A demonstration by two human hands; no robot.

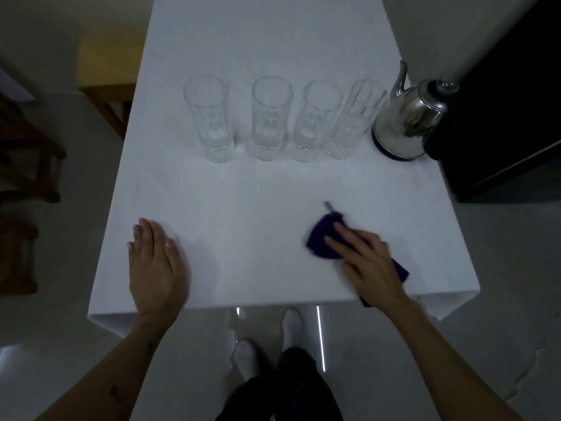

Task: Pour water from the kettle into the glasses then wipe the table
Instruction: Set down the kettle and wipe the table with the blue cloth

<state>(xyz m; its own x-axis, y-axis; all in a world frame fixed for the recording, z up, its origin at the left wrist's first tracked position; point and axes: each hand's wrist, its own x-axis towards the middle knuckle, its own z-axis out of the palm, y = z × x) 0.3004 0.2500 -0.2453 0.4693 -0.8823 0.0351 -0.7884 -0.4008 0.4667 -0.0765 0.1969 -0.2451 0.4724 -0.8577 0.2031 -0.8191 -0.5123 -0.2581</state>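
Several tall clear glasses (271,118) stand in a row across the middle of the white table (258,196). To their right, a shiny steel kettle (408,123) sits at the table's right edge, spout pointing away. My right hand (362,261) presses flat on a purple cloth (321,240) near the front right of the table; hand and cloth look blurred. My left hand (154,265) lies flat and empty on the table at the front left, fingers together. Whether the glasses hold water I cannot tell.
A black appliance or cabinet (501,117) stands right beside the kettle, past the table's right edge. Wooden furniture (103,95) stands to the left of the table. My feet in white socks (247,358) show below the front edge.
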